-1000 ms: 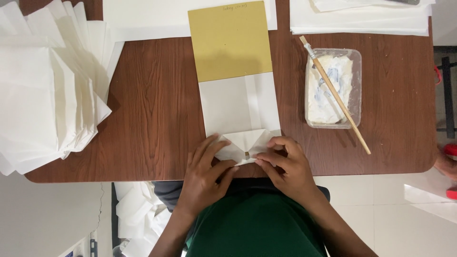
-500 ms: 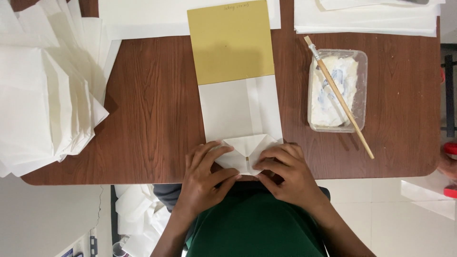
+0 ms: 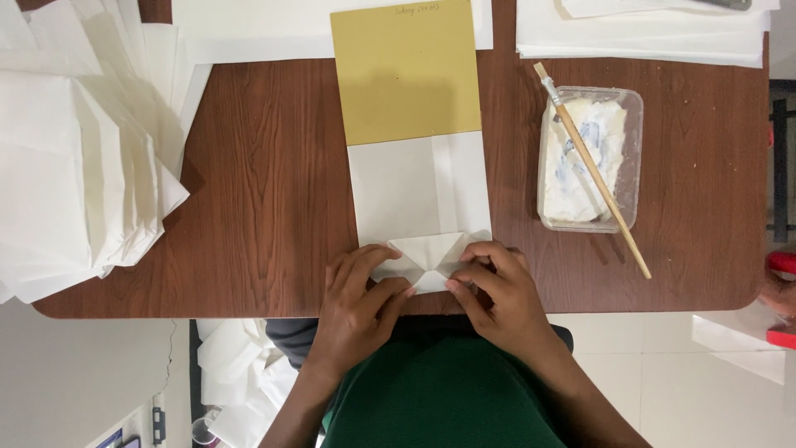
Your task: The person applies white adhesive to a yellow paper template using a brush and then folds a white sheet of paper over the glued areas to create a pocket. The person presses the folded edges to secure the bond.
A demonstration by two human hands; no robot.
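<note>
A white paper bag [image 3: 419, 192] lies flat on the brown wooden table [image 3: 265, 191], its top end under a mustard yellow card [image 3: 406, 70]. Its near end is folded into a diamond of flaps [image 3: 427, 259] at the table's front edge. My left hand [image 3: 361, 303] presses the left flap with its fingers spread flat. My right hand [image 3: 497, 290] presses the right flap, fingertips near the centre crease. Both hands rest on the paper and lift nothing.
A stack of folded white paper bags [image 3: 79, 158] fans out at the left. A clear plastic tub of white paste [image 3: 587, 158] with a wooden brush [image 3: 590, 158] across it stands at the right. White sheets [image 3: 638, 33] lie along the far edge. Another person's hand [image 3: 779, 286] shows at the right edge.
The folded end of the bag has been flattened further. My fingers have shifted slightly along the flaps, and the view has moved a little.
</note>
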